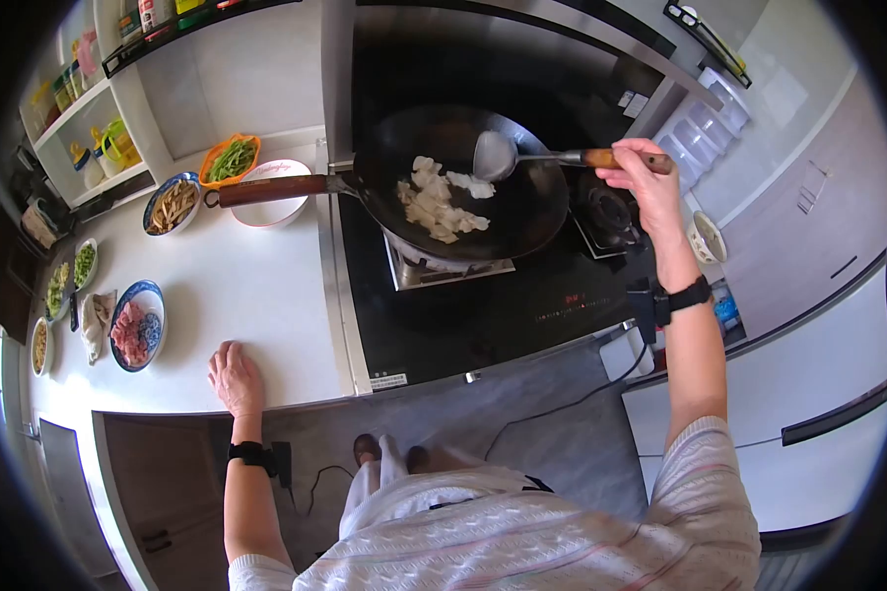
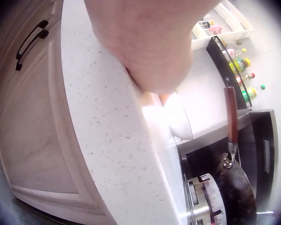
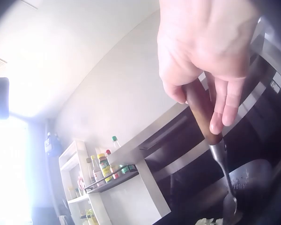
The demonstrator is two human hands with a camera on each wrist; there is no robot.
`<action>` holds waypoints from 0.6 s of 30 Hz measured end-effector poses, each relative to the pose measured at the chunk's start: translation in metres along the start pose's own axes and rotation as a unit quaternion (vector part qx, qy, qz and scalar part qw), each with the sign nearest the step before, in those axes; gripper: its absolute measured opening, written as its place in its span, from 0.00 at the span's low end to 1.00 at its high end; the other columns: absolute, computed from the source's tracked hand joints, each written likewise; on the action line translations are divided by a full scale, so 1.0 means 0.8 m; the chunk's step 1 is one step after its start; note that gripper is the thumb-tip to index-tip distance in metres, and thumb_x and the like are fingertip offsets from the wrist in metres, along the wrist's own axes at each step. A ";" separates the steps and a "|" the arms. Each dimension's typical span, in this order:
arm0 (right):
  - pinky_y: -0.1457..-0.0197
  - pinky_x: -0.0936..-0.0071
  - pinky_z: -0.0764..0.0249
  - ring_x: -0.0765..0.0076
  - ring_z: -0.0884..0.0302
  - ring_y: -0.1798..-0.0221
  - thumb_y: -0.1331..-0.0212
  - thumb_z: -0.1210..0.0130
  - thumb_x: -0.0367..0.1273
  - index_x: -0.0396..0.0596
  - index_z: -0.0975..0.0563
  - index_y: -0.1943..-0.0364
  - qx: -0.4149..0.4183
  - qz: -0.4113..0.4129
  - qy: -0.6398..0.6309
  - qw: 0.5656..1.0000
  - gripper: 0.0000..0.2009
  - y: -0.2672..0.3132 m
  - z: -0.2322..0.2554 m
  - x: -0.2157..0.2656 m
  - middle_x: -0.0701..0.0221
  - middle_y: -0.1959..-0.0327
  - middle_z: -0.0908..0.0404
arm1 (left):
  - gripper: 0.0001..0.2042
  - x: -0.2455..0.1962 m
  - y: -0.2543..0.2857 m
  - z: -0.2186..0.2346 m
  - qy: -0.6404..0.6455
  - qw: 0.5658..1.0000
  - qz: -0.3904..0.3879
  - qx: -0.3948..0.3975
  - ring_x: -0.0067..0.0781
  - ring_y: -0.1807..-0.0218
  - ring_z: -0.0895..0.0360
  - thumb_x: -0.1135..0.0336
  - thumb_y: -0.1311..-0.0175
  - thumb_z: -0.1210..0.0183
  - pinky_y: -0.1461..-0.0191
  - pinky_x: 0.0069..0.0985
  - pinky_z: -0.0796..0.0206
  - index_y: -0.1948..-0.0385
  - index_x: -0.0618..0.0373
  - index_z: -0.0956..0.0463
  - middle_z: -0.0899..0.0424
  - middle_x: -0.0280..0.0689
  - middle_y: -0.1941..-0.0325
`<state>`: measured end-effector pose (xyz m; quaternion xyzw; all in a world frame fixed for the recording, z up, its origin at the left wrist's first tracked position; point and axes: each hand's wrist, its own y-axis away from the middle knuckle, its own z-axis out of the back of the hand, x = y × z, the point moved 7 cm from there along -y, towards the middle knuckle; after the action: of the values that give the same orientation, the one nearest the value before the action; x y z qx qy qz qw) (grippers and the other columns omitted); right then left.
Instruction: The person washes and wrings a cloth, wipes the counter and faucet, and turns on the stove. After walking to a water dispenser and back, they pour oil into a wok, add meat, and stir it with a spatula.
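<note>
My right hand grips the wooden handle of a metal wok spatula. In the right wrist view, thumb and fingers close round that handle. The spatula's blade is inside a dark wok, beside pale, thin pieces of food gathered in the wok's left half. The wok sits on the hob, its own wooden handle pointing left over the counter. My left hand rests on the counter's front edge with loosely bent fingers and holds nothing; the left wrist view mostly shows its underside.
On the white counter stand a bowl of raw pink meat, a bowl of brown strips, an orange basket of green vegetables and a white bowl under the wok handle. Small dishes and a cloth lie far left.
</note>
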<state>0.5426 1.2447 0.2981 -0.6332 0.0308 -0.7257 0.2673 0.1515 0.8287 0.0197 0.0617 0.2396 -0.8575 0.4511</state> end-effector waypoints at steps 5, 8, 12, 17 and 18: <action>0.67 0.80 0.24 0.68 0.18 0.70 0.43 0.46 0.32 0.41 0.25 0.64 0.055 -0.026 -0.050 0.997 0.09 0.013 -0.028 -0.007 0.66 0.69 0.21 | 0.11 0.000 0.000 0.000 -0.001 1.000 -0.004 -0.004 0.38 0.45 0.35 0.68 0.44 0.51 0.43 0.37 0.44 0.61 0.54 0.26 0.27 0.33 0.50; 0.66 0.78 0.23 0.67 0.18 0.70 0.42 0.47 0.31 0.40 0.26 0.65 0.059 0.004 -0.033 0.998 0.08 0.030 -0.022 0.031 0.63 0.69 0.21 | 0.11 -0.002 0.000 0.002 0.000 1.000 -0.004 -0.003 0.39 0.44 0.35 0.69 0.44 0.52 0.43 0.37 0.44 0.60 0.54 0.26 0.27 0.33 0.50; 0.67 0.77 0.22 0.64 0.18 0.71 0.42 0.48 0.30 0.40 0.26 0.64 0.073 -0.012 -0.074 0.995 0.07 0.049 -0.019 0.025 0.61 0.68 0.21 | 0.11 -0.002 0.000 -0.002 -0.009 1.000 -0.011 -0.006 0.39 0.44 0.36 0.69 0.43 0.52 0.43 0.37 0.44 0.60 0.54 0.26 0.27 0.34 0.50; 0.69 0.77 0.21 0.61 0.18 0.70 0.41 0.48 0.30 0.38 0.27 0.62 -0.004 -0.031 -0.073 0.997 0.09 0.059 0.018 -0.015 0.58 0.68 0.20 | 0.11 -0.002 -0.001 0.000 -0.005 1.000 -0.002 0.003 0.39 0.44 0.36 0.69 0.44 0.52 0.43 0.37 0.44 0.60 0.54 0.26 0.27 0.34 0.49; 0.69 0.76 0.21 0.60 0.18 0.70 0.41 0.49 0.30 0.37 0.27 0.62 -0.033 -0.042 -0.080 0.995 0.09 0.062 0.026 -0.018 0.57 0.68 0.20 | 0.11 -0.001 -0.001 -0.001 -0.004 1.000 0.000 0.003 0.39 0.44 0.36 0.69 0.44 0.52 0.43 0.37 0.44 0.60 0.54 0.26 0.27 0.34 0.49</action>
<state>0.5797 1.2146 0.2705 -0.6987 0.0064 -0.6816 0.2173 0.1511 0.8303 0.0196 0.0599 0.2357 -0.8583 0.4519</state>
